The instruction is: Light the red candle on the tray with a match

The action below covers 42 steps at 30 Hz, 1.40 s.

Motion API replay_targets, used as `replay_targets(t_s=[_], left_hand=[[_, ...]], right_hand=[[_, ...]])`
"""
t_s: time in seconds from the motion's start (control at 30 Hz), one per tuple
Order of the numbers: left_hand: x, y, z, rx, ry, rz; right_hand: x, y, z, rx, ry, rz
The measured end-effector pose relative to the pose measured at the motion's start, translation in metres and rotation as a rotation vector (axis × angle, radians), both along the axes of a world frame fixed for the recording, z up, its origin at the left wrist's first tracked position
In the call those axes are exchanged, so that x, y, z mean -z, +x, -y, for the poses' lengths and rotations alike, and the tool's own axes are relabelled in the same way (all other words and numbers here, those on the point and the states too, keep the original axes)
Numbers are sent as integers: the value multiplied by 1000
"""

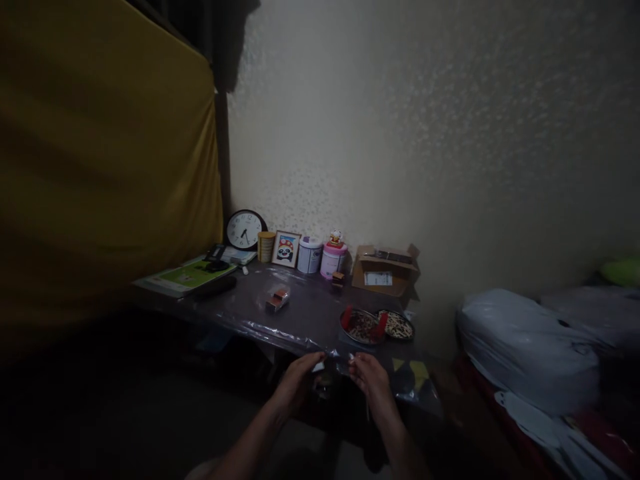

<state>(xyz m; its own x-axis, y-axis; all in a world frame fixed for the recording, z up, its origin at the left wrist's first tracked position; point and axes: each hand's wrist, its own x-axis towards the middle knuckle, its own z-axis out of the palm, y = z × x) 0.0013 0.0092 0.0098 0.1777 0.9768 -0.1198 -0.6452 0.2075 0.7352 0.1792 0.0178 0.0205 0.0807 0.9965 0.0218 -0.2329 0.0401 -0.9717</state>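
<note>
1. Bare forearms reach up from below in the head view; the left hand (295, 381) and right hand (373, 379) come together at the near edge of the counter (310, 310).
2. Left grip: thumb and fingers pinch a small, flat-looking white piece (319, 367). Right grip: fingertips are pressed together on a tiny white bit (351, 357); a thin pale strand (368, 408) hangs below. Something dark between the hands is too dim to make out.
3. Glossy, wrinkled clear plastic covers the counter, with yellow patches (419, 375) showing at its near right corner.
4. Towards the right edge, two round dishes touch or overlap: one (363, 343) with dark red, grainy contents and smooth red pieces, the other (413, 329) with pale, streaky contents.
5. Mid-counter lies an orange-brown block (278, 299) in crinkled clear wrap.
6. Along the back edge, from the left corner: a round black-rimmed clock (245, 229), a ribbed yellow cup (266, 247), a framed panda picture (286, 249), a white cylindrical canister (309, 255), a pink one (333, 261) topped by a figurine (335, 239), and an open cardboard box (401, 283).
</note>
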Motion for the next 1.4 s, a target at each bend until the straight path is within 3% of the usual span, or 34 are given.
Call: replay_targets(t_s=[0.2, 0.37, 0.6, 0.8, 0.87, 1.0, 1.13, 1.4], left_hand=[[-15, -7, 7, 33, 51, 89], [-16, -1, 7, 26, 95, 138], [-14, 5, 6, -10, 106, 148], [-17, 8, 6, -39, 109, 162], [-17, 8, 6, -45, 128, 172], [-19, 6, 8, -45, 145, 183], [-21, -1, 9, -55, 135, 191], [-18, -10, 4, -111, -12, 191]], right_hand=[[-8, -4, -2, 140, 147, 92], [-18, -15, 11, 288, 425, 368], [-22, -30, 21, 289, 878, 759], [-39, -26, 28, 434, 1017, 790], [-40, -28, 29, 390, 1051, 815], [-29, -26, 15, 284, 943, 908], [-22, -9, -3, 487, 728, 719], [-29, 11, -7, 617, 469, 438]])
